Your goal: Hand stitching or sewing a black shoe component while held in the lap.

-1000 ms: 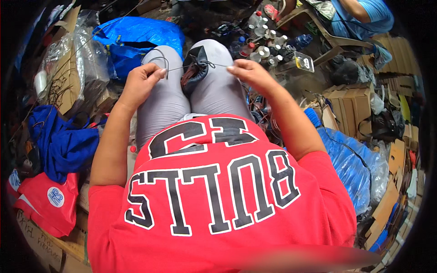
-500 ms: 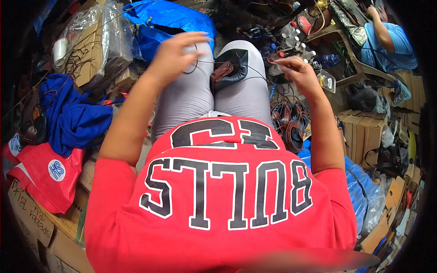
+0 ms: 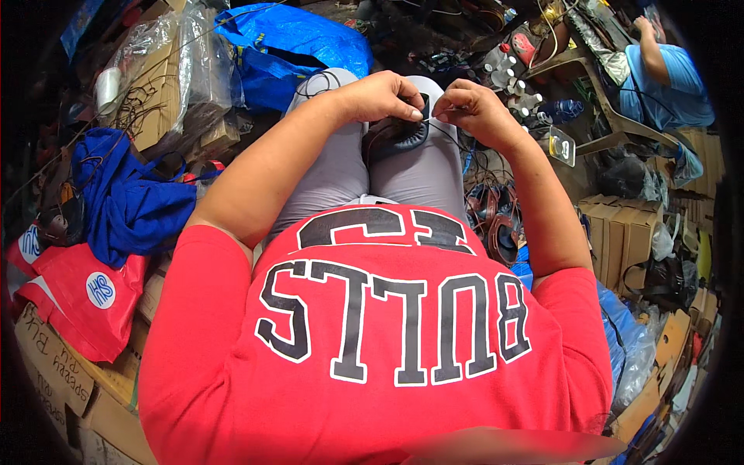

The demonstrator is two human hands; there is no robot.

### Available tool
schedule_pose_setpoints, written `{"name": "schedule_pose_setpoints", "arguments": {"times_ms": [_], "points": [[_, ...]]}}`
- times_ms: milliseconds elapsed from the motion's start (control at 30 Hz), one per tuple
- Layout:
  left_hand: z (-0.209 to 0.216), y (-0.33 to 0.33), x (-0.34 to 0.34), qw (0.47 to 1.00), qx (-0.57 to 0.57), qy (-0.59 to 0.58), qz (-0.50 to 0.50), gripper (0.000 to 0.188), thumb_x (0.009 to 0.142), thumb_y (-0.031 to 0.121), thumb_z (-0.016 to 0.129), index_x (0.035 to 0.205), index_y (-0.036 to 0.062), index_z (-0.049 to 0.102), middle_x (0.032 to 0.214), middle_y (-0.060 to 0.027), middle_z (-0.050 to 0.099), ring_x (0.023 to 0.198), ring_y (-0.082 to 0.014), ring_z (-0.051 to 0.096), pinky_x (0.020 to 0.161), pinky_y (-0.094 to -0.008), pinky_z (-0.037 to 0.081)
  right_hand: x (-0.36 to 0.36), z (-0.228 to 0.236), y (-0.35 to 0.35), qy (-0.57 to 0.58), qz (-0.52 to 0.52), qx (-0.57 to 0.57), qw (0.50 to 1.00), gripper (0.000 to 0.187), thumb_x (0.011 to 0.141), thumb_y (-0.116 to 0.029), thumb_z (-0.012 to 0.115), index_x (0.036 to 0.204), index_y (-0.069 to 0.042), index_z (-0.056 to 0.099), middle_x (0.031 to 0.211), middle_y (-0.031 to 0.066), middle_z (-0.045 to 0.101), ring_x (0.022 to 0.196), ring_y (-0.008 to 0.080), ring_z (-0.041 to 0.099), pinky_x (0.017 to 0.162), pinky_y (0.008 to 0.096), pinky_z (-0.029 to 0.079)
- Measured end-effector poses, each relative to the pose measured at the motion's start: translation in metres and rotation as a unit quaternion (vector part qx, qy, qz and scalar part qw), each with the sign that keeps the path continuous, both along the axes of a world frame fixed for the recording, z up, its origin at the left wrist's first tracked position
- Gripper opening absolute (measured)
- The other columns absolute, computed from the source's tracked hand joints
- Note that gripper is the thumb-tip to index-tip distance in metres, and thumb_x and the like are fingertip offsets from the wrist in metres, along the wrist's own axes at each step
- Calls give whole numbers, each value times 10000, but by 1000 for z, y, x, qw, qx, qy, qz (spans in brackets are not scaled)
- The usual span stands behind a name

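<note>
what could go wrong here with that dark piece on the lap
The dark shoe-like piece rests on the grey trousers, so an uneven tug might make it slip.

The left hand and right hand partly cover its upper edge, so a mistake there could be hard to spot.

Plastic bottles sit just beyond the right hand; a wide swing of that arm might knock some over.

scant gap between hands (image 3: 470,108), free room over thighs (image 3: 416,178), bottles (image 3: 504,76) rightward
</note>
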State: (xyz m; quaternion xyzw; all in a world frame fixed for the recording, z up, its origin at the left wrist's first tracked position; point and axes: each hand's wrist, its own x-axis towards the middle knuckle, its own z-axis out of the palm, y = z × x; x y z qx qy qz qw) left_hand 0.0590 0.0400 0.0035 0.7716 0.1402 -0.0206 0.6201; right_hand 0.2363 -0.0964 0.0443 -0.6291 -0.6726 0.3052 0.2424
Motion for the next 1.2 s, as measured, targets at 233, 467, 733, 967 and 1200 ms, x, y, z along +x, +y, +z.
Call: {"name": "schedule_pose_setpoints", "arguments": {"times_ms": [233,467,733,967,1200], "points": [[-7,-1,1,991,-136,1,8,238,774,143,690,950,-11,643,852,-12,635,788,-89,577,762,-217,445,-9,-17,-12,96,-47,16,994,164,700,45,648,834,-50,658,799,34,574,752,128,570,684,244,459],[-6,-1,0,981,-189,27,-33,326,791,96,635,1096,-16,616,1021,-70,640,948,-122,573,893,-241,416,-20,-20,-36,48,-85,89,991,160,734,-10,667,868,-95,680,785,52,586,740,167,607,657,273,484],[-3,-2,0,984,-162,33,-59,353,778,56,602,1122,-19,605,1067,-75,631,979,-134,563,922,-245,398,-27,11,-29,-118,-18,54,991,167,737,-35,626,863,-126,688,791,98,576,744,276,601,657,351,484],[1,-2,5,990,-91,51,-99,323,798,20,573,1118,-17,602,1024,-57,638,948,-123,562,881,-239,415,-41,36,-10,-374,124,71,916,189,719,-20,549,786,-129,688,798,109,577,845,257,574,735,357,430],[2,3,9,997,40,-42,-51,256,763,56,658,1012,7,619,940,-48,648,904,-120,565,834,-279,437,-37,8,0,-242,74,15,967,124,711,-11,615,815,-55,666,809,121,573,805,285,578,710,343,458]]}}
